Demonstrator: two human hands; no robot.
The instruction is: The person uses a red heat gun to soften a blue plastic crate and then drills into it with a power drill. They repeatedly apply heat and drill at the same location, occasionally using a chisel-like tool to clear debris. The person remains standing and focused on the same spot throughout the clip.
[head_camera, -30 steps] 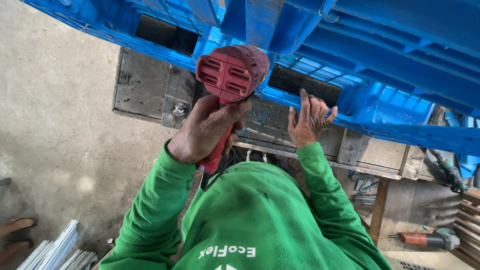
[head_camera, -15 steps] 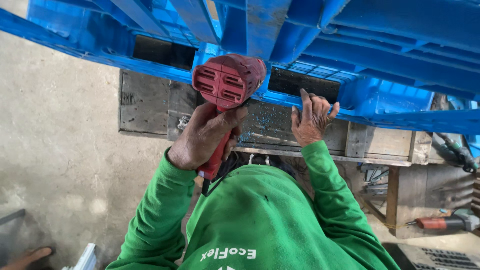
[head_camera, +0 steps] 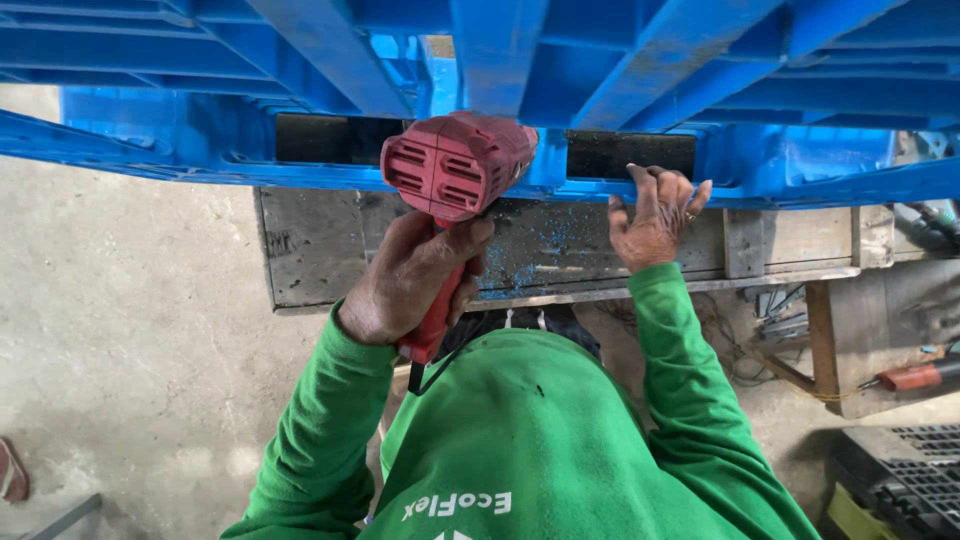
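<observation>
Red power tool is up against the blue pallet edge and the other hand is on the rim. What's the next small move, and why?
Probably press the red power tool straight into the blue plastic pallet. The left hand already grips its handle, its body sits at the rim, the right hand braces that rim, and blue shavings dot the wooden bench below.

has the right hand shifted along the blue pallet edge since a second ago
No. The right hand still rests flat on the blue plastic pallet edge, beside the same dark slot.

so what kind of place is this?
Likely a workshop or repair yard: bare concrete floor, a rough wooden workbench flecked with blue shavings, a blue plastic pallet worked on with a red power tool, another tool lying nearby.
</observation>
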